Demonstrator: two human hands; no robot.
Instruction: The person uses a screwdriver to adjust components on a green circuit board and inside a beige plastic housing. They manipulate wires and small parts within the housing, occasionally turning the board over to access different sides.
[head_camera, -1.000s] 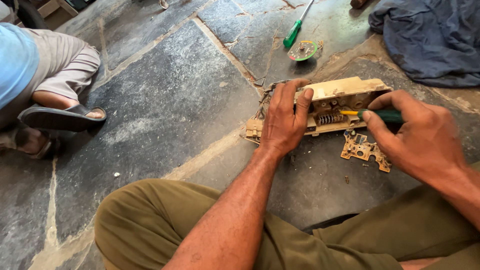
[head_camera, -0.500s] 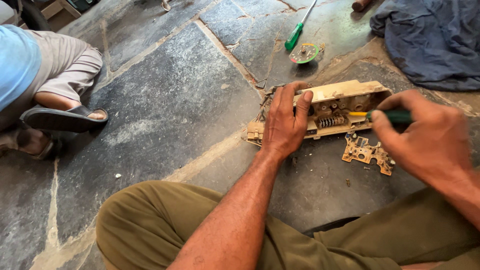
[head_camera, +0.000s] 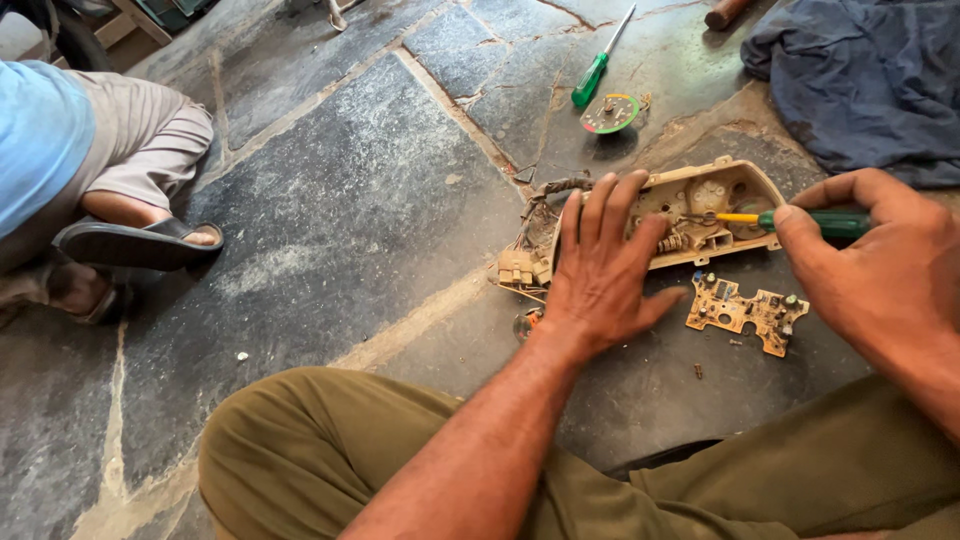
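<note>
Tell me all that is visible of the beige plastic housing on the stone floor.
The beige housing looks like worn plastic, curved along its far edge, lying open side up on the stone floor. Small metal parts and a spring show inside; wires trail from its left end. The left hand presses on it, and the right hand points a green-handled screwdriver into it.

soft even daylight, sharp focus

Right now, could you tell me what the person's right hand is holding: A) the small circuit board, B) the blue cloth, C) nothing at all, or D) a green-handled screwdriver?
D: the right hand grips a green-handled screwdriver whose tip points into the beige housing.
</note>
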